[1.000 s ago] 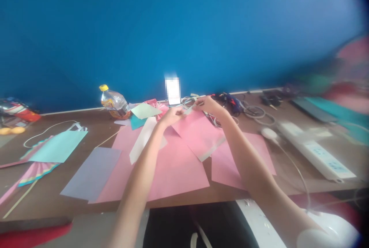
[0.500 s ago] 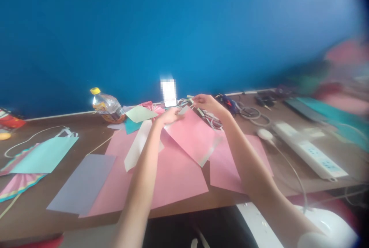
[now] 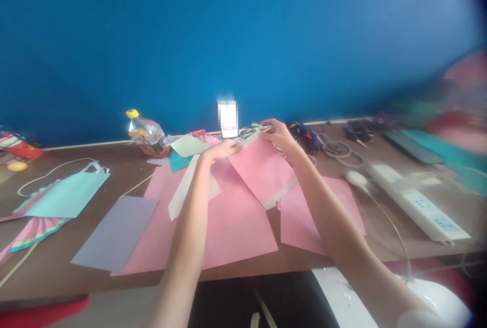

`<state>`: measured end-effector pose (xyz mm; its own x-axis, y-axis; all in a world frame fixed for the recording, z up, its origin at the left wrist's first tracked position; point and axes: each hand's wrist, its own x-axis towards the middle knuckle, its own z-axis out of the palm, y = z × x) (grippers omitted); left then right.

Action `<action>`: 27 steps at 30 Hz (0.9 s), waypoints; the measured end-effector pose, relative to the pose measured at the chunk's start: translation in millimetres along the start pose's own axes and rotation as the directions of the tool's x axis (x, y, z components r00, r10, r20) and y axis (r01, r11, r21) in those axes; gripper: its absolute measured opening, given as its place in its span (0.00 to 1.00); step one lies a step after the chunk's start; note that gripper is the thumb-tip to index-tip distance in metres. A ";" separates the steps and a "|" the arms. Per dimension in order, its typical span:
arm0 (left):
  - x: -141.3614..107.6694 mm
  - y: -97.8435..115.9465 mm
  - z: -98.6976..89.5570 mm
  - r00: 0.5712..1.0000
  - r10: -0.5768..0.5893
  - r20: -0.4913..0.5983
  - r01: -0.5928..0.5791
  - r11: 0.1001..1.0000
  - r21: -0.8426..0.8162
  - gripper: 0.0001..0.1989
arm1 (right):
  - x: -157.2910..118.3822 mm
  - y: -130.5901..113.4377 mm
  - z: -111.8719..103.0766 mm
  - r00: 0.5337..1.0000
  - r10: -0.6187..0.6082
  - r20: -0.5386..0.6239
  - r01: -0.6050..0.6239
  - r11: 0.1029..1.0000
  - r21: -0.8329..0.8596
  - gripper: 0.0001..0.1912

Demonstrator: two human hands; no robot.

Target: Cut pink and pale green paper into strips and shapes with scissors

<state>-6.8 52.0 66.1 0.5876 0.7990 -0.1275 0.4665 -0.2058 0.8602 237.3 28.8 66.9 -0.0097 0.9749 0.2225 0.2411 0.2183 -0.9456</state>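
Observation:
A pink sheet of paper (image 3: 262, 170) with pale strips along its edges is held tilted above a larger pink sheet (image 3: 236, 241). At its upper left corner, my left hand (image 3: 222, 150) has its fingers closed on the paper's edge. My right hand (image 3: 279, 135) pinches the far end of a pale strip (image 3: 251, 137) that runs along the sheet's top edge. Exactly how the fingertips meet the strip is too blurred to tell. A folded white paper (image 3: 184, 191) lies beside my left forearm, and a pale green sheet (image 3: 189, 146) is just beyond it.
A bottle with a yellow cap (image 3: 148, 135) leans at the back left. On the left lie a lavender sheet (image 3: 116, 231) and a mint paper bag (image 3: 70, 196). Cables (image 3: 338, 148) and a white power strip (image 3: 426, 206) lie right. A bright phone-like screen (image 3: 228, 120) stands against the blue wall.
My right hand has moved slightly right, and the pale strip now lies along the pink sheet's top edge between my hands. The whole view has shifted a little.

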 end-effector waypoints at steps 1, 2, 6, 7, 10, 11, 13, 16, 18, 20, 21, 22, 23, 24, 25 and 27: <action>-1.7 -2.3 -2.9 0.999 -0.019 0.029 0.019 1.000 -0.016 0.24 | 1.5 2.4 -1.8 1.000 0.009 -0.026 -0.009 1.000 0.005 0.26; -3.2 -4.5 -5.5 0.997 -0.031 0.065 0.033 0.999 -0.038 0.24 | 2.9 4.7 -3.2 0.999 0.018 -0.047 -0.018 1.000 0.013 0.26; -6.4 -8.4 -10.0 0.988 -0.035 0.150 0.053 0.991 -0.121 0.23 | 5.8 9.2 -6.1 0.996 0.044 -0.078 -0.041 0.998 0.041 0.27; -7.0 -7.4 -9.8 0.988 -0.035 0.152 0.055 0.990 -0.132 0.23 | 5.8 9.2 -6.5 0.996 0.041 -0.079 -0.038 0.998 0.041 0.27; -10.0 -0.7 -8.6 0.985 -0.016 0.172 0.045 0.985 -0.166 0.25 | 5.0 7.6 -7.8 0.996 0.034 -0.083 -0.033 0.999 0.021 0.27; -11.6 2.0 -8.6 0.983 -0.002 0.185 0.035 0.984 -0.175 0.25 | 4.6 7.0 -8.2 0.996 0.035 -0.084 -0.034 0.999 0.013 0.27; -15.7 6.3 -9.6 0.980 0.025 0.199 0.013 0.982 -0.190 0.27 | 3.4 6.2 -8.3 0.996 0.038 -0.076 -0.038 0.999 0.002 0.26; -23.5 7.9 -13.8 0.981 0.048 0.188 -0.007 0.978 -0.210 0.29 | 1.5 6.0 -6.5 0.998 0.054 -0.019 -0.054 0.999 -0.006 0.23; -29.9 6.0 -17.9 0.984 0.063 0.165 -0.022 0.971 -0.240 0.29 | 0.4 5.7 -4.4 0.997 0.062 0.048 -0.061 0.998 -0.023 0.21; -36.4 3.4 -22.8 0.988 0.077 0.134 -0.035 0.957 -0.289 0.31 | -0.2 4.9 -2.5 0.988 0.065 0.140 -0.059 0.997 -0.048 0.20; -39.4 2.5 -25.4 0.989 0.079 0.128 -0.034 0.947 -0.320 0.33 | -0.4 4.3 -1.7 0.981 0.069 0.182 -0.058 0.996 -0.063 0.20; -41.8 2.1 -27.7 0.989 0.078 0.122 -0.031 0.936 -0.352 0.36 | -0.4 3.6 -1.2 0.974 0.075 0.215 -0.059 0.995 -0.080 0.19; -43.3 2.4 -29.6 0.991 0.077 0.111 -0.029 0.924 -0.380 0.38 | -0.3 3.0 -0.6 0.969 0.085 0.234 -0.064 0.993 -0.098 0.19; -43.7 3.3 -30.6 0.993 0.075 0.094 -0.032 0.916 -0.399 0.40 | -0.2 2.7 0.1 0.966 0.098 0.240 -0.072 0.991 -0.116 0.18; -42.8 4.7 -30.5 0.995 0.071 0.073 -0.035 0.916 -0.400 0.41 | -0.1 2.6 1.4 0.964 0.109 0.244 -0.080 0.989 -0.126 0.18; -36.7 8.1 -25.5 0.998 0.053 0.032 -0.039 0.939 -0.342 0.39 | 0.1 3.3 6.0 0.957 0.117 0.267 -0.087 0.989 -0.121 0.17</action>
<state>-41.4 35.4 90.4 0.6320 0.7688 -0.0978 0.1890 -0.0306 0.9815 232.2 29.9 62.3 -0.2403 0.9699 0.0392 0.3566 0.1258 -0.9257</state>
